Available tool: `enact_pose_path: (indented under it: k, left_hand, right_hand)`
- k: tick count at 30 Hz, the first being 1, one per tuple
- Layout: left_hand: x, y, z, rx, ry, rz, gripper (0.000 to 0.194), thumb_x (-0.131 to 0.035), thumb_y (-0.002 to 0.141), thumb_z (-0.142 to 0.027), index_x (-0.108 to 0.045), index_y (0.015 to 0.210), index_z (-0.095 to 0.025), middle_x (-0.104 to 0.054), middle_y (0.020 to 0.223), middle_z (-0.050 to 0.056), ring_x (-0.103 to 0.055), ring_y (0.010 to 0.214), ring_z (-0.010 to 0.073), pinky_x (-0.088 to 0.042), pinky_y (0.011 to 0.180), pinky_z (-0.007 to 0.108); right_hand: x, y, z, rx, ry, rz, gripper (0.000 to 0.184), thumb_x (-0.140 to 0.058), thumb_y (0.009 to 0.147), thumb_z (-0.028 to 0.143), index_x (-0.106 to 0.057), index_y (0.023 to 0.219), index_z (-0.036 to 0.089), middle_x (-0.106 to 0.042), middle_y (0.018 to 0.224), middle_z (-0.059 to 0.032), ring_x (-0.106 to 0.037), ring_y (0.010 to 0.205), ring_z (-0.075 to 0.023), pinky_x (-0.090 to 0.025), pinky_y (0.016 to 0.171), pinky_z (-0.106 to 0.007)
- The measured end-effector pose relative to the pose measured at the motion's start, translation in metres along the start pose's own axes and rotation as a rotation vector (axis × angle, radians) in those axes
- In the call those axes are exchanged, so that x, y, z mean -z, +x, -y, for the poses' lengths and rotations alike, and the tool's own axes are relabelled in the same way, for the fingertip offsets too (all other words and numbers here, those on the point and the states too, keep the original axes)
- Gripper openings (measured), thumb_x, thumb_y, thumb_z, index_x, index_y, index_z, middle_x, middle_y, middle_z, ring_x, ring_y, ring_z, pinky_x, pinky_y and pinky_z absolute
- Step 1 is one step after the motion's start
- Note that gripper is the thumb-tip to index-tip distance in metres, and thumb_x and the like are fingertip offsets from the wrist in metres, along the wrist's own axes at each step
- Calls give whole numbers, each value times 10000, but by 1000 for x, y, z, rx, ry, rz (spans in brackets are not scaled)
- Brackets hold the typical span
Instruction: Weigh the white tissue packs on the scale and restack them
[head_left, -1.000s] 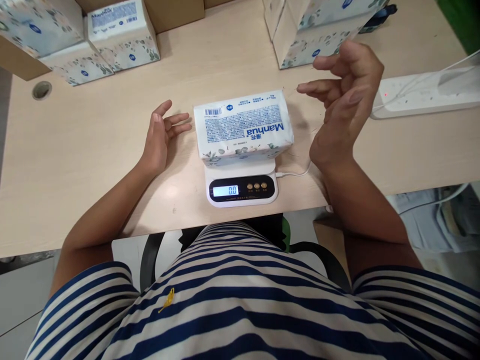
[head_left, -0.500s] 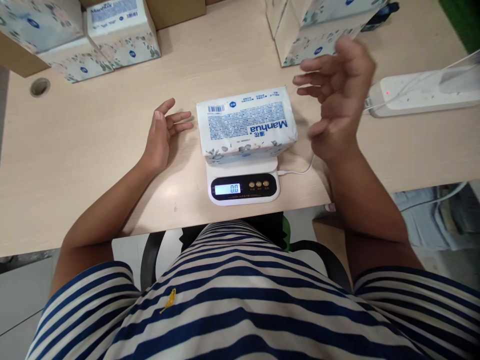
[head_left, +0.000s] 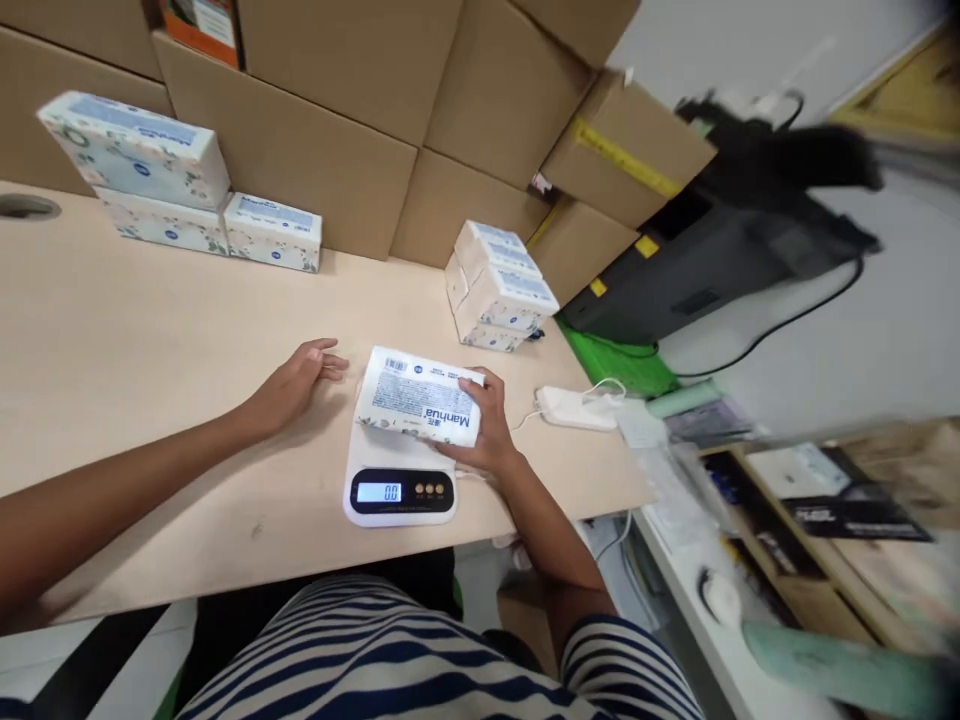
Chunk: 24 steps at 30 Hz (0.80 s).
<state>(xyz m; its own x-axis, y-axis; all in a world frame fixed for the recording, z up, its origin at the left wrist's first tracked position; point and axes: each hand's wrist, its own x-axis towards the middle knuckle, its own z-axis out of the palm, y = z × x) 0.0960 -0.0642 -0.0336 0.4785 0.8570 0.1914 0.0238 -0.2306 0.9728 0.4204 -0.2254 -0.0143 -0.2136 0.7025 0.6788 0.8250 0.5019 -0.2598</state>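
My right hand grips the right end of a white tissue pack printed "Manhua", thumb on top and fingers by its side and underside. The pack is over the white kitchen scale, tilted a little; whether its base still touches the platform I cannot tell. The scale's lit display reads 0.0. Just left of the pack, my left hand hovers near the table, fingers stretched and holding nothing.
Stacked tissue packs stand at the back left, with more packs at the back right. Cardboard boxes line the table's rear. A white power strip lies to the right, and a cable runs from the scale. Beyond it are dark equipment and a cluttered shelf.
My right hand has come down from beside the pack and closed on its right end. My left hand stays open at the left. The camera view has swung up and right.
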Motion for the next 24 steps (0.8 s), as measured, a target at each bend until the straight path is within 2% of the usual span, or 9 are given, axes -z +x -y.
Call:
enact_pose_path:
  k: [2, 4, 8, 10, 13, 15, 19, 21, 24]
  left_hand:
    - [-1, 0, 2, 48, -1, 3, 805, -450, 1032, -843, -633, 1487, -204, -799, 1290, 143, -773, 1158, 334, -503, 1201, 608]
    - [-2, 0, 2, 73, -23, 8, 837, -416, 1029, -861, -606, 1496, -194, -786, 1296, 144, -765, 1145, 321, -475, 1215, 615]
    - [-2, -1, 0, 47, -61, 1, 847, -411, 1020, -881, -563, 1483, -189, -769, 1278, 143, -771, 1075, 278, -491, 1184, 576]
    - [-2, -2, -2, 46, -51, 21, 815, -417, 1033, -861, -535, 1499, -203, -764, 1275, 131, -770, 1070, 265, -498, 1170, 555]
    - [-1, -3, -4, 78, -44, 43, 785, -428, 1044, -838, -493, 1529, -224, -754, 1283, 119, -764, 1078, 255, -478, 1184, 550]
    - [-1, -2, -3, 84, -65, 41, 795, -445, 1034, -842, -480, 1532, -224, -750, 1278, 121, -761, 1069, 252, -472, 1187, 549]
    - [1, -1, 3, 64, -108, 12, 833, -468, 1004, -870, -470, 1525, -220, -746, 1249, 120, -760, 1031, 250, -480, 1170, 549]
    - [3, -2, 4, 65, -108, 17, 837, -481, 996, -876, -470, 1527, -230, -747, 1247, 114, -763, 1040, 253, -473, 1177, 552]
    - [7, -4, 3, 94, -103, 59, 829, -507, 991, -876, -489, 1527, -243, -748, 1269, 111, -761, 1076, 259, -463, 1190, 557]
  right_hand:
    - [-5, 29, -21, 108, -54, -26, 1048, -889, 814, 623, -297, 1654, 416, -410, 1540, -159, -524, 1515, -416, -520, 1226, -692]
    - [-11, 71, -47, 109, -111, 37, 972, -837, 851, 664, -356, 1635, 350, -398, 1598, -190, -489, 1562, -418, -471, 1271, -680]
    - [-23, 146, -86, -89, -401, 441, 780, -756, 931, 596, -519, 1553, 188, -281, 1799, -276, -344, 1682, -443, -395, 1312, -682]
    - [-30, 167, -90, -125, -463, 515, 627, -719, 967, 420, -581, 1507, 134, -288, 1815, -296, -295, 1701, -471, -299, 1338, -727]
    - [-50, 182, -82, -146, -489, 544, 669, -668, 986, 287, -504, 1618, 145, -278, 1841, -262, -248, 1724, -448, -198, 1371, -732]
    - [-70, 188, -76, -178, -510, 586, 657, -659, 1007, 280, -498, 1636, 179, -378, 1799, -245, -372, 1671, -415, -316, 1346, -676]
    - [-107, 195, -75, -307, -560, 646, 446, -712, 1053, 403, -665, 1437, 181, -698, 1452, -147, -707, 1283, -286, -615, 1095, -520]
    - [-117, 196, -77, -331, -579, 602, 430, -714, 1060, 441, -686, 1394, 171, -700, 1422, -127, -708, 1259, -265, -626, 1079, -503]
    - [-122, 201, -81, -341, -608, 465, 387, -532, 1121, 296, -656, 1452, 138, -625, 1539, -230, -604, 1414, -349, -537, 1161, -558]
